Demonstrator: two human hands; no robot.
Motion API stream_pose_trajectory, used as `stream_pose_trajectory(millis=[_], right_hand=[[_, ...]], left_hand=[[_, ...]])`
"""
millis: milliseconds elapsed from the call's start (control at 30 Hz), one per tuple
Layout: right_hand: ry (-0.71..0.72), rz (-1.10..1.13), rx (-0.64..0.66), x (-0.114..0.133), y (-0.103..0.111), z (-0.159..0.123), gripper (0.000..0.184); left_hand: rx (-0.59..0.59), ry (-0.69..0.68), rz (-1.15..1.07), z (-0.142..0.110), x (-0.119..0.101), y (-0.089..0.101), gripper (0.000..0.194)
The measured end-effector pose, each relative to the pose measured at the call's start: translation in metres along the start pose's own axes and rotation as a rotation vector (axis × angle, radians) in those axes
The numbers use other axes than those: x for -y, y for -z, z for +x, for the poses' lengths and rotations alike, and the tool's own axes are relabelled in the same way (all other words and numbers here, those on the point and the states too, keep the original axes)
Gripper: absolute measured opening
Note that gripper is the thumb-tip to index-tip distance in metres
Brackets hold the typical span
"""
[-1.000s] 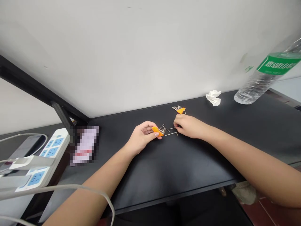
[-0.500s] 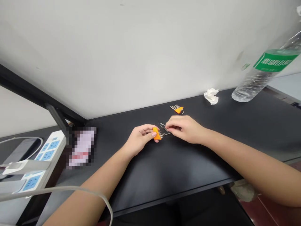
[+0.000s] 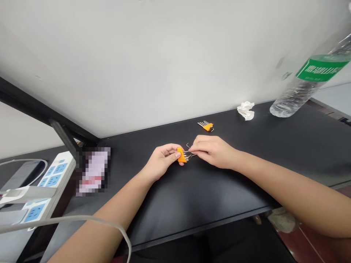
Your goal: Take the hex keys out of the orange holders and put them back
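Taking the left hand's orange holder as the clock's centre, a dark phone (image 3: 21,174) lies out toward nine o'clock at the far left. A white power strip (image 3: 60,164) with blue sockets and plugs comes next, between eight and nine. A pale cable (image 3: 82,218) curves across in the foreground, passing over the left forearm at about seven. A pixelated pale item (image 3: 95,170) lies on the black tabletop (image 3: 197,204) between eight and nine, nearer than the strip.

The left hand (image 3: 162,160) grasps the orange holder (image 3: 181,155) between thumb and fingers, its silver hex keys pointing toward three and four o'clock. The bent end of a loose hex key (image 3: 188,145) shows on the tabletop toward one o'clock, just beside the right fingertips. The right hand (image 3: 212,150), at three o'clock, pinches a thin key (image 3: 187,151) that reaches to the holder; whether it is seated in a slot I cannot tell.

Between one and two o'clock, a second orange holder (image 3: 208,126) filled with keys lies apart from both hands. Farther out toward two o'clock, a crumpled white tissue (image 3: 246,110) sits near the wall (image 3: 164,65). Beyond it, at the right, stands a clear plastic bottle (image 3: 294,95) with a green label.
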State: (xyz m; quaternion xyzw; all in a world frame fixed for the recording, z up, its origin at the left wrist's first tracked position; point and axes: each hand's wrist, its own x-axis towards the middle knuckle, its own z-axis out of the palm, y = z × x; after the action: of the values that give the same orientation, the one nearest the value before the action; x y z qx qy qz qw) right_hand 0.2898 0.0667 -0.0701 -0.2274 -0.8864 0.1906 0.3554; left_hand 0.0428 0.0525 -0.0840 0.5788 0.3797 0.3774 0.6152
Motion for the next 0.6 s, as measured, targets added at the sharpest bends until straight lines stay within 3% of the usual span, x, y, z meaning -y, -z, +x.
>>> stream_pose_trajectory(millis=[300, 600], right_hand=[[0.007, -0.325, 0.076, 0.009, -0.004, -0.005, 0.029], [0.002, -0.020, 0.041, 0.015, -0.006, 0.000, 0.028]], left_hand=[[-0.027, 0.026, 0.044, 0.000, -0.004, -0.004, 0.024], [0.001, 0.007, 0.052, -0.001, -0.003, -0.003, 0.023]])
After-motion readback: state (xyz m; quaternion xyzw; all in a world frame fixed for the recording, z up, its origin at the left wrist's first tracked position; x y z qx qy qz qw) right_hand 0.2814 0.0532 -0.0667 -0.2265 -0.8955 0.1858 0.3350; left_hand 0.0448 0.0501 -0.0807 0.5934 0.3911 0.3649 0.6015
